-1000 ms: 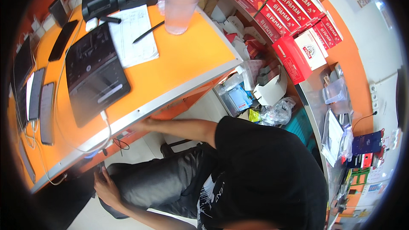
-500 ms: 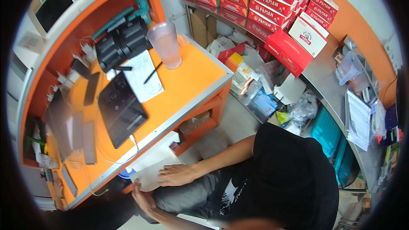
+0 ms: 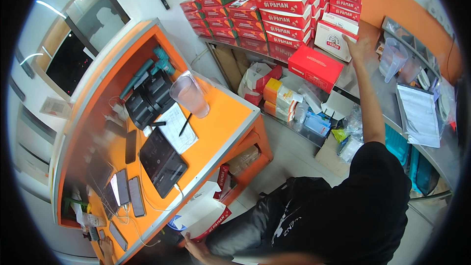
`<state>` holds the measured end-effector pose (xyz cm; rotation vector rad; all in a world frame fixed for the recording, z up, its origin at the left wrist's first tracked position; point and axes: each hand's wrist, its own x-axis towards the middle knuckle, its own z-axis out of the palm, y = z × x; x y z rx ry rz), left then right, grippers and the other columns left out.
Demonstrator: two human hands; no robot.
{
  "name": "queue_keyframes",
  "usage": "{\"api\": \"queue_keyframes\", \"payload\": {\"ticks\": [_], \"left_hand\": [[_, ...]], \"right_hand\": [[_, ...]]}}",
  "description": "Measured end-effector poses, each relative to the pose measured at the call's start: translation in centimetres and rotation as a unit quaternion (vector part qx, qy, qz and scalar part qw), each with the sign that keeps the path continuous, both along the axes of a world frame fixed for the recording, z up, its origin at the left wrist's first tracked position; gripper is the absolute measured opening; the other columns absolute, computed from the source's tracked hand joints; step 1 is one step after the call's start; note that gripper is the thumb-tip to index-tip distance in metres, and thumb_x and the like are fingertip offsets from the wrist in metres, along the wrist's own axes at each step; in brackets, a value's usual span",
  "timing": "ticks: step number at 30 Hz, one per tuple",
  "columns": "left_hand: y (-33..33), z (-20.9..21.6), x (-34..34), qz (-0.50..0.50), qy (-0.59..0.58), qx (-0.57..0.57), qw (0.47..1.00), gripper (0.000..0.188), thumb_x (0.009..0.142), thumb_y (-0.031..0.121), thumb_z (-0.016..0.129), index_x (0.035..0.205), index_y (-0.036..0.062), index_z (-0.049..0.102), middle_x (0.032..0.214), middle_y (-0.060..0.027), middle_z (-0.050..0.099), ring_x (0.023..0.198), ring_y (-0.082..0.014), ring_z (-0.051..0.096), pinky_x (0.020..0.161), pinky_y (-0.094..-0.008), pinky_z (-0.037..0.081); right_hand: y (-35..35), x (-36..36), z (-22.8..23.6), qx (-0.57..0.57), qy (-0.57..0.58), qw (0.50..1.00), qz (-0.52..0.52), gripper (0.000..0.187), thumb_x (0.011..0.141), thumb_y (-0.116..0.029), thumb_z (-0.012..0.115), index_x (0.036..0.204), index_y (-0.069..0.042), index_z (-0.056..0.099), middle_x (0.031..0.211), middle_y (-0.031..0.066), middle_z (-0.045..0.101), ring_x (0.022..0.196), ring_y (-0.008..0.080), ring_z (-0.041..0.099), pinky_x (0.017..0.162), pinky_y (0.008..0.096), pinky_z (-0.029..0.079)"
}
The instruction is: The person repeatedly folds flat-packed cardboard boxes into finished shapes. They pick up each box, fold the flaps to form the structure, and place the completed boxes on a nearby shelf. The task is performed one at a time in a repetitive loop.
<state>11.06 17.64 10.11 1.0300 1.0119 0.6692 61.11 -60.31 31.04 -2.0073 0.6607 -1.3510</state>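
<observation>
My left hand (image 3: 195,248) grips the near edge of an open cardboard food box (image 3: 200,214), white inside with red printed sides, down beside the orange desk at my knee. Stretched out to the far right, my right hand (image 3: 351,49) has its fingers closed at the right edge of a white-topped food box (image 3: 331,43). That box leans tilted against the stacked red-and-white boxes (image 3: 287,17). A closed red box (image 3: 315,68) lies just in front of it on the metal counter.
The orange desk (image 3: 223,118) carries a tablet (image 3: 162,162), a clear plastic cup (image 3: 191,97), paper, a pen and several phones. Another person's hand (image 3: 105,246) is at its near left end. Packaging clutters the shelf under the counter (image 3: 392,103), which holds a plastic jug (image 3: 394,59).
My right hand has left the open box by my knee and reached up to the white-topped box on the counter. My left hand stays at the open box. The view has shifted.
</observation>
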Motion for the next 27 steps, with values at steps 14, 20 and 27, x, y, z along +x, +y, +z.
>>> {"api": "queue_keyframes", "payload": {"ticks": [14,20,27], "left_hand": [[-0.4,1.4,-1.3,-0.046,-0.030,-0.004,0.998,0.065,0.091,0.035,0.066,0.140,-0.0036,0.050,0.140,-0.0250,0.051,0.124,-0.0425,0.055,0.088,-0.0640,0.054],[-1.7,3.8,-1.8,-0.021,-0.031,0.027,0.999,0.063,0.091,0.035,0.068,0.137,-0.0040,0.051,0.138,-0.0240,0.053,0.124,-0.0408,0.056,0.084,-0.0616,0.057],[-1.9,2.3,0.0,-0.033,-0.024,0.017,0.999,0.065,0.091,0.036,0.069,0.140,-0.0027,0.049,0.140,-0.0231,0.051,0.125,-0.0406,0.054,0.084,-0.0601,0.058]], "right_hand": [[-5.7,4.5,-3.1,0.264,-0.040,0.940,0.213,0.079,0.080,-0.054,0.084,0.124,0.008,0.063,0.103,0.0127,0.071,0.081,0.0152,0.063,0.068,0.0299,0.049],[-4.8,9.0,-3.1,0.385,-0.091,0.888,0.233,0.068,0.085,-0.052,0.081,0.122,0.003,0.066,0.104,0.0127,0.071,0.073,0.0162,0.064,0.058,0.0311,0.049],[-10.9,12.0,0.2,0.394,-0.196,0.860,0.257,0.076,0.084,-0.053,0.081,0.134,0.000,0.058,0.118,0.0164,0.069,0.090,0.0256,0.071,0.071,0.0481,0.059]]}}
